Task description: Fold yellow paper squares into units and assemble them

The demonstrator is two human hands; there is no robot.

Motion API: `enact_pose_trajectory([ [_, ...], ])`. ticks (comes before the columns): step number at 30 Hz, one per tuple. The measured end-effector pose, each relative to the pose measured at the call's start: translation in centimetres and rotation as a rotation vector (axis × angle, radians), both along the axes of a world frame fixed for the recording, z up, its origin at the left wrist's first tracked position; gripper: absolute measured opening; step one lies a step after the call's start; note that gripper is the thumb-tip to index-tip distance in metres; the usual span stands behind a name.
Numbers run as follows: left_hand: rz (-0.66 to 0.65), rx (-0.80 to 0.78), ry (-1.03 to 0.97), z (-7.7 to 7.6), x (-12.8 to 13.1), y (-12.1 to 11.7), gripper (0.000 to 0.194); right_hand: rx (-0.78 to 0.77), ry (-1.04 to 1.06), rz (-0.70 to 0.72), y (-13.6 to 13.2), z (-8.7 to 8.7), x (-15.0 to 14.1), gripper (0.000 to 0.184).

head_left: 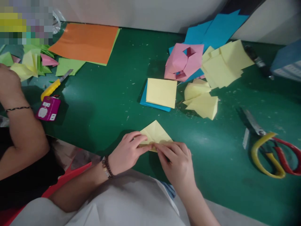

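Observation:
A creased sheet of yellow paper (156, 131) lies on the green table near its front edge, one corner pointing away from me. My left hand (129, 149) is closed on its left side, fingers curled over the top. From the right, my right hand (176, 160) pinches the near edge, its fingertips meeting those of my left hand. The near corner is mostly hidden under the fingers. Just beyond is a stack of yellow squares (161, 93) on blue paper (155, 106). Folded yellow pieces (202, 99) sit to its right.
Scissors (265, 144) lie at right. A pink folded paper shape (184, 61), yellow sheets (225, 64) and blue sheets (216, 29) are at the back. Orange paper (87, 40), a yellow cutter (51, 89) and a purple box (48, 108) are left, beside another person's arm (25, 125).

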State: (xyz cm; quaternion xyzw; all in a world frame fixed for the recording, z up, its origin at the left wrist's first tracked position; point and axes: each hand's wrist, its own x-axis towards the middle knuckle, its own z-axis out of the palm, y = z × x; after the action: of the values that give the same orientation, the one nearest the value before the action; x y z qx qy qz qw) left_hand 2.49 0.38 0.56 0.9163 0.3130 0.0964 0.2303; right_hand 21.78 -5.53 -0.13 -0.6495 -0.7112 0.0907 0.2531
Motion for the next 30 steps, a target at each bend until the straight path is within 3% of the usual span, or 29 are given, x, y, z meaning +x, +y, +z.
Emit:
enact_pose_trajectory([
  [5, -0.037, -0.123, -0.018, 1.0, -0.1, 1.4, 0.041, 0.006, -0.005, 0.012, 0.0, 0.0, 0.0, 0.016],
  [8, -0.075, -0.192, -0.029, 1.4, 0.2, 2.7, 0.034, 0.009, -0.015, 0.016, 0.0, -0.1, 0.1, 0.017],
  [12, -0.069, -0.156, -0.006, 1.4, 1.0, 3.4, 0.024, 0.010, -0.025, 0.022, 0.0, -0.1, 0.1, 0.016],
  [23, -0.053, -0.177, 0.017, 2.1, 1.5, 3.5, 0.024, -0.004, -0.013, 0.001, 0.0, 0.0, 0.1, 0.013],
  [30, -0.079, -0.153, 0.008, 1.3, 1.1, 3.6, 0.017, 0.010, 0.009, -0.002, 0.1, 0.2, -0.1, 0.014],
])
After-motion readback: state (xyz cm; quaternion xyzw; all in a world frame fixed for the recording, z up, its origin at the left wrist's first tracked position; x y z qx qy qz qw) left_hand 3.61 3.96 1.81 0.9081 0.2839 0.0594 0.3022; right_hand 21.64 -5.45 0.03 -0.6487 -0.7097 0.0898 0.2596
